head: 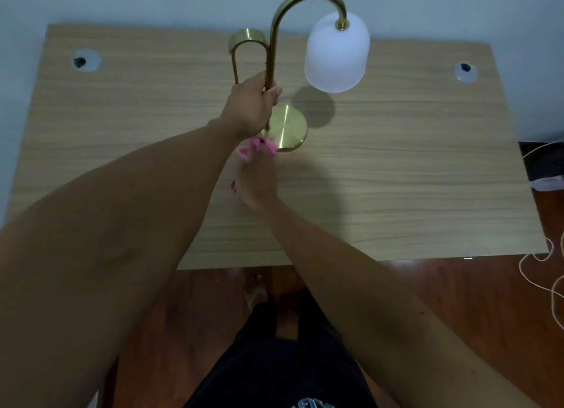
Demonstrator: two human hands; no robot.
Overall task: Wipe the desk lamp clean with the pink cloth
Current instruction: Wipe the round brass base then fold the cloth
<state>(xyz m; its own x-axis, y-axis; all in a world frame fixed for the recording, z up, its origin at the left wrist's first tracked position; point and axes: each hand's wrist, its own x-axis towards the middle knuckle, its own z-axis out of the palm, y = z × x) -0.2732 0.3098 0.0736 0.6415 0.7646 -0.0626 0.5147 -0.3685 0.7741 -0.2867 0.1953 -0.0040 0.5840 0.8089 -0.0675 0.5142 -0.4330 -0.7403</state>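
Note:
A brass desk lamp (274, 50) stands upright on the wooden desk (396, 169), with a curved neck, a frosted white shade (336, 53) and a round brass base (288, 127). My left hand (251, 105) is wrapped around the lamp's stem just above the base. My right hand (258, 178) sits lower, in front of the base, gripping the crumpled pink cloth (259, 146) against the base's front left edge. Most of the cloth is hidden under my fingers and left wrist.
Two round cable holes (86, 60) (465, 72) lie in the desk's far corners. A pale wall runs behind the desk. A loose cord (549, 273) and a dark object (543, 166) lie on the floor at right. My legs and a foot (256, 291) show below the desk's near edge.

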